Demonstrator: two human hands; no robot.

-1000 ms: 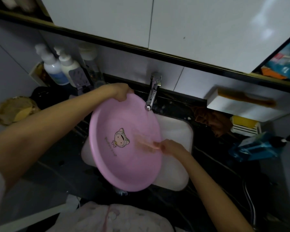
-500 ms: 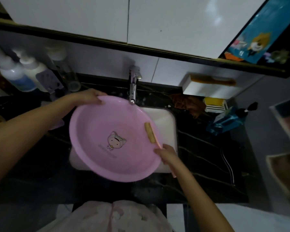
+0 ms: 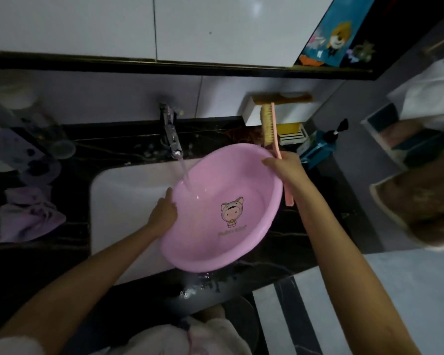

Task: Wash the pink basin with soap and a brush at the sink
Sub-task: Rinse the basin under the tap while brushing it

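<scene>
One cartoon print (image 3: 231, 211), its lettering (image 3: 232, 230) unreadable, marks the pink basin (image 3: 256, 180)

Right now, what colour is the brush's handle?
The handle is pink and the bristles are tan; the head view, the only one, shows it.

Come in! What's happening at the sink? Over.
Left hand grips pink basin rim. Right hand grips far rim and brush together. Tap water running into basin. Nothing blocking.
</scene>
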